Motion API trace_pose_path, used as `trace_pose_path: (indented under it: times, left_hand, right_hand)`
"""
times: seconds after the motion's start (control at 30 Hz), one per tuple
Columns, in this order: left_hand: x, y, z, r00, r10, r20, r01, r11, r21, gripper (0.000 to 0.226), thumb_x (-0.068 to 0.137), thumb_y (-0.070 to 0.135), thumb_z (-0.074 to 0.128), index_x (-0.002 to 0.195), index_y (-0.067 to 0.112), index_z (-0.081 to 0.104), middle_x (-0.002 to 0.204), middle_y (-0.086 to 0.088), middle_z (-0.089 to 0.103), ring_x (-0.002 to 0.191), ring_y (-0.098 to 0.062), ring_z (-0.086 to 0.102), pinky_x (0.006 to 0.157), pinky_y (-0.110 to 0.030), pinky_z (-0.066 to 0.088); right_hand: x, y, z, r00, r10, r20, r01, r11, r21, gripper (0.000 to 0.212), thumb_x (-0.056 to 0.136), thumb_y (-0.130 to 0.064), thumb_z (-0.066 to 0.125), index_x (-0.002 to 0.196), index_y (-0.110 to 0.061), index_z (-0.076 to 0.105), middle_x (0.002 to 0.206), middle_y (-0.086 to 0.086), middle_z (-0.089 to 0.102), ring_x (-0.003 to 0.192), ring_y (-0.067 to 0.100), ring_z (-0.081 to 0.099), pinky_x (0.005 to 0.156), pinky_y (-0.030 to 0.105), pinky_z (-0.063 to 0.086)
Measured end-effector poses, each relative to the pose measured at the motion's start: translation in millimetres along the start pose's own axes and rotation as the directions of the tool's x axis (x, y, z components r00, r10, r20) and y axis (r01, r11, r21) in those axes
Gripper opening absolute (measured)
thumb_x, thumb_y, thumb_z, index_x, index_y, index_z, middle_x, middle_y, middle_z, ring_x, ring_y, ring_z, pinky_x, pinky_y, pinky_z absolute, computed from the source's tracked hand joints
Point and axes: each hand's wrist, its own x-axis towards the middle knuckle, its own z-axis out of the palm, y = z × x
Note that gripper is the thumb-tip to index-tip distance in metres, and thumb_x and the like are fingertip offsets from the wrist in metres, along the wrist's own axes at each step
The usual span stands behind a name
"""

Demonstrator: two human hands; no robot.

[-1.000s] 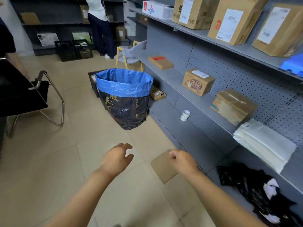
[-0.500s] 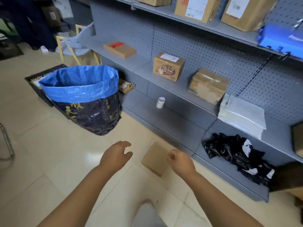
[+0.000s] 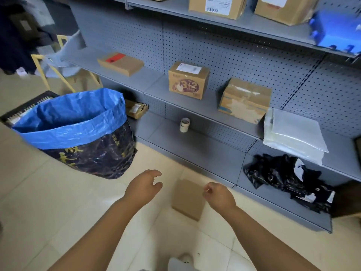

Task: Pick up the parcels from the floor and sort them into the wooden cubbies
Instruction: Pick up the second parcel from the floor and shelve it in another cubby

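Note:
A flat brown cardboard parcel [image 3: 188,198] lies on the tiled floor in front of the grey metal shelving [image 3: 195,151]. My left hand [image 3: 143,185] hovers just left of it, fingers apart and empty. My right hand [image 3: 218,195] hovers just right of it, fingers loosely curled and holding nothing. Neither hand touches the parcel. On the middle shelf stand a flat box with a red label [image 3: 121,63], a printed box [image 3: 188,80], a taped box [image 3: 244,100] and a stack of white mailers [image 3: 293,133].
A big sack with a blue rim [image 3: 78,132] stands on the floor to the left. A roll of tape [image 3: 184,125], a small box [image 3: 135,109] and black plastic bags [image 3: 283,178] lie on the bottom shelf. More boxes fill the top shelf [image 3: 220,5].
The view has swung right and closer to the shelving. Both hands stay on either side of the floor parcel, a little nearer to it.

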Motion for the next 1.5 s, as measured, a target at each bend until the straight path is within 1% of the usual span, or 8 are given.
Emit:
trace_pose_path:
  times: [0.2,0.43,0.63,0.77,1.07,1.27,1.4,1.5]
  left_hand:
    - [58,-7,22,0.993,0.036,0.114,-0.035,0.999,-0.017,0.037,0.087,0.027,0.056,0.124,0.022,0.055,0.125,0.002,0.057,0.107,-0.016,0.058,0.088,-0.027,0.046]
    - [133,-34,88,0.972,0.089,0.217,-0.079,0.995,-0.052,0.036,0.087,0.024,0.056,0.123,0.02,0.055,0.124,-0.001,0.059,0.107,-0.018,0.059,0.087,-0.026,0.046]
    - [189,-94,176,0.954,0.058,0.293,-0.056,0.998,-0.017,0.037,0.087,0.025,0.056,0.124,0.017,0.055,0.124,-0.005,0.06,0.11,-0.019,0.059,0.088,-0.025,0.045]
    - [233,-144,253,0.941,0.061,0.334,-0.067,0.998,0.005,0.041,0.086,0.025,0.056,0.126,0.017,0.053,0.127,-0.005,0.059,0.11,-0.02,0.058,0.092,-0.031,0.047]
    - [315,-245,405,0.908,-0.028,0.419,-0.006,0.997,0.078,0.043,0.087,0.02,0.053,0.13,0.014,0.048,0.134,-0.009,0.053,0.117,-0.025,0.054,0.098,-0.031,0.043]
    - [369,-277,475,0.88,-0.01,0.474,-0.139,0.95,0.279,0.049,0.09,0.023,0.048,0.138,0.015,0.038,0.142,-0.009,0.044,0.126,-0.024,0.047,0.101,-0.028,0.038]
    - [394,-290,514,0.864,0.005,0.503,-0.21,0.912,0.352,0.049,0.09,0.028,0.048,0.135,0.011,0.039,0.137,-0.012,0.047,0.122,-0.028,0.049,0.099,-0.035,0.042]
    - [406,-303,535,0.838,0.039,0.545,-0.32,0.843,0.432,0.051,0.09,0.026,0.047,0.135,0.008,0.032,0.131,-0.014,0.051,0.116,-0.029,0.052,0.091,-0.037,0.046]
  right_hand:
    - [33,7,14,0.997,0.081,0.001,-0.081,0.996,-0.028,0.029,0.086,-0.025,0.051,0.111,-0.021,0.064,0.115,0.0,0.067,0.106,0.021,0.061,0.081,0.026,0.044]
    - [83,39,71,0.981,0.192,0.014,-0.191,0.981,-0.043,0.03,0.088,-0.026,0.049,0.115,-0.023,0.062,0.108,-0.001,0.069,0.098,0.018,0.064,0.078,0.024,0.046]
    - [148,80,150,0.964,0.265,0.031,-0.266,0.964,0.02,0.031,0.087,-0.025,0.05,0.115,-0.023,0.062,0.105,-0.004,0.065,0.103,0.016,0.061,0.081,0.022,0.043]
    - [203,120,212,0.956,0.293,0.026,-0.294,0.955,0.042,0.031,0.087,-0.024,0.051,0.117,-0.022,0.06,0.117,-0.001,0.063,0.106,0.018,0.06,0.081,0.023,0.042]
    - [317,223,342,0.924,0.381,0.018,-0.381,0.92,0.088,0.036,0.085,-0.022,0.052,0.12,-0.024,0.057,0.119,0.0,0.063,0.102,0.019,0.063,0.081,0.025,0.045]
    - [368,279,400,0.942,0.334,0.023,-0.331,0.939,-0.093,0.06,0.088,-0.02,0.047,0.145,-0.025,0.029,0.128,0.005,0.054,0.11,0.024,0.059,0.082,0.03,0.049]
    - [400,302,424,0.958,0.288,0.004,-0.281,0.939,-0.198,0.068,0.09,-0.02,0.046,0.15,-0.024,0.014,0.13,0.011,0.046,0.109,0.028,0.057,0.078,0.031,0.047]
    - [419,315,436,0.965,0.261,-0.032,-0.262,0.945,-0.196,0.072,0.089,-0.016,0.047,0.15,-0.026,0.01,0.129,0.012,0.042,0.107,0.03,0.057,0.075,0.032,0.045]
